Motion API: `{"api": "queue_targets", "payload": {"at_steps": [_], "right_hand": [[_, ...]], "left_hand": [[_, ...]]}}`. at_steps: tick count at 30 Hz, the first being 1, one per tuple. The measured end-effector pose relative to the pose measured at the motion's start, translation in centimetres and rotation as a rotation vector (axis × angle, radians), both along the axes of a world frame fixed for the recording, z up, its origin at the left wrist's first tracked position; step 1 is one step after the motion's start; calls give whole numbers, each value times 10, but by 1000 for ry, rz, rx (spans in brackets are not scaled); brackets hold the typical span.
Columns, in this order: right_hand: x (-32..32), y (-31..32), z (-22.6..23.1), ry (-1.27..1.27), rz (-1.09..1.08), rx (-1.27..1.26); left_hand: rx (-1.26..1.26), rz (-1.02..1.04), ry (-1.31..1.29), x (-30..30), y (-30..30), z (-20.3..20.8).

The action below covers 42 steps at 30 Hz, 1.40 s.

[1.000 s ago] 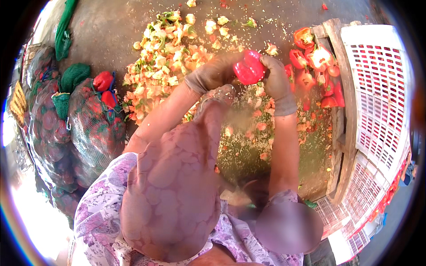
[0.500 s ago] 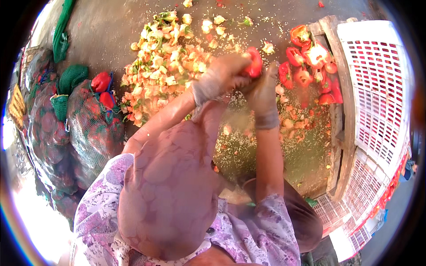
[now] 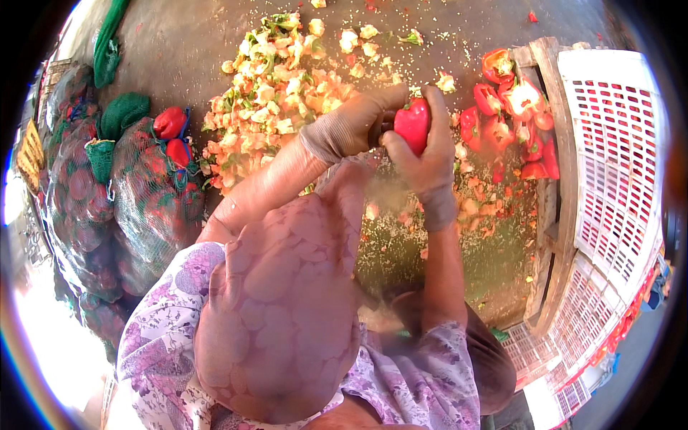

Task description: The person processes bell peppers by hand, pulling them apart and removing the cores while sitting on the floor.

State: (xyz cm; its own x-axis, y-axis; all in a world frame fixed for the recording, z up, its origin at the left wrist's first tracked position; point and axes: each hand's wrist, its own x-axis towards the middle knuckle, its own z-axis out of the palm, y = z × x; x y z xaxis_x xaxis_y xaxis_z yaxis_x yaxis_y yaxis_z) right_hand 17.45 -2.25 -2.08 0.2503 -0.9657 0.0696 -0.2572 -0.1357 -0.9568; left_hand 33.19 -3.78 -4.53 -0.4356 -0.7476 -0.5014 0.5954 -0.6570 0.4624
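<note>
While the left hand (image 3: 362, 120) curls, hold unclear, the right (image 3: 433, 163) grips the re-angled pepper (image 3: 413, 129).

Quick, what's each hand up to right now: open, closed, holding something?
Left hand: curled beside the red pepper; whether it holds anything cannot be told.
Right hand: closed, holding the red pepper.

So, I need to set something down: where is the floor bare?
Top left, the floor between the green net and the scrap heap looks nearly bare. It is crowded far left with sacks, and right, where cut peppers lie beside the wooden frame.
</note>
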Motion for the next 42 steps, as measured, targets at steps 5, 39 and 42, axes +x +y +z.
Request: {"api": "queue_targets", "payload": {"at_steps": [5, 39, 42], "right_hand": [[-17, -3, -1, 61, 196, -39], [-37, 8, -33, -829, 138, 905], [-23, 13, -29, -1122, 30, 983]], "left_hand": [[-159, -187, 233, 6, 8, -11], [-1086, -176, -1318, -5, -4, 14], [-649, 3, -957, -4, -3, -7]]}}
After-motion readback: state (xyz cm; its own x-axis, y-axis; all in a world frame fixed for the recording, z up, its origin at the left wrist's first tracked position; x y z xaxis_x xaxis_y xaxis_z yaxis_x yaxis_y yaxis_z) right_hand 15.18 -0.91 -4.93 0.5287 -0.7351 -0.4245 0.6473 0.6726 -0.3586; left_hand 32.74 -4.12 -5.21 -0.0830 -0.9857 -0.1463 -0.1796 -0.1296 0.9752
